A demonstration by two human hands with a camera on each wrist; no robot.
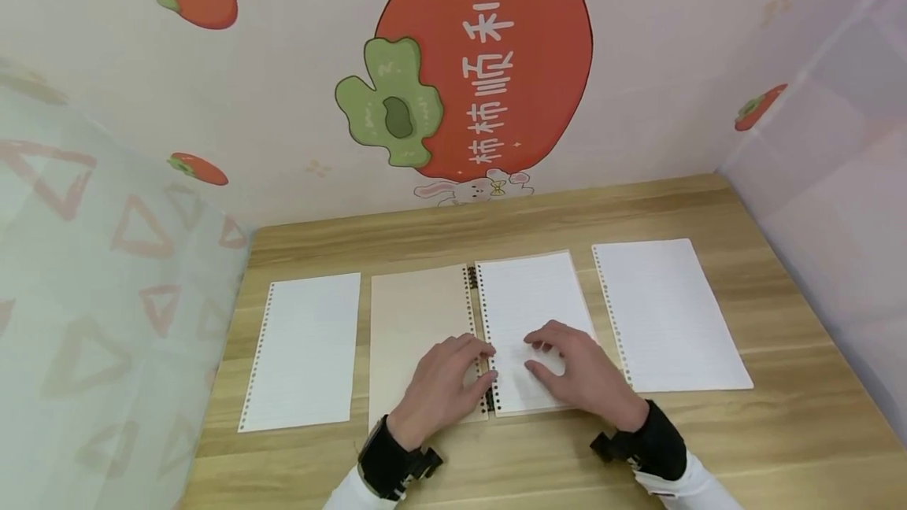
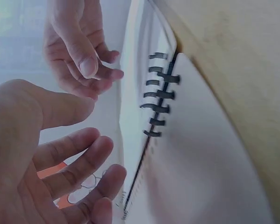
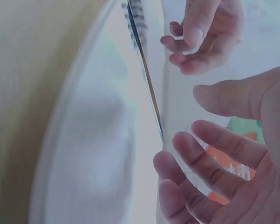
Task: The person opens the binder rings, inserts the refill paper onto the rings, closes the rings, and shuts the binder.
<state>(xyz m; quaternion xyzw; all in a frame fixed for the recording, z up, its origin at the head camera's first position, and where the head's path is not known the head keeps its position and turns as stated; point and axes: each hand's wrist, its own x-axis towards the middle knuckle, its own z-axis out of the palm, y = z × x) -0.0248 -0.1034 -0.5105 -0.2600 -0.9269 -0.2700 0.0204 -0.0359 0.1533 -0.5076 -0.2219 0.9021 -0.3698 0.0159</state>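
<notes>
A loose-leaf binder notebook lies spread flat on the table, with a beige cover [image 1: 418,313] on the left and a stack of white lined paper [image 1: 527,290] on the right. Black binder rings [image 2: 158,95] run along its spine. Over the cover's lower right part, beside the spine, hovers my left hand [image 1: 446,384], fingers relaxed and holding nothing. My right hand [image 1: 584,368] is above the lower right of the lined paper, fingers loosely bent with a gap between thumb and fingers. In the right wrist view both hands appear apart from the paper.
One loose punched sheet [image 1: 305,352] lies left of the notebook. Another loose punched sheet [image 1: 669,317] lies to its right. The wooden table [image 1: 510,463] meets a printed wall [image 1: 298,101] at the back and side walls at left and right.
</notes>
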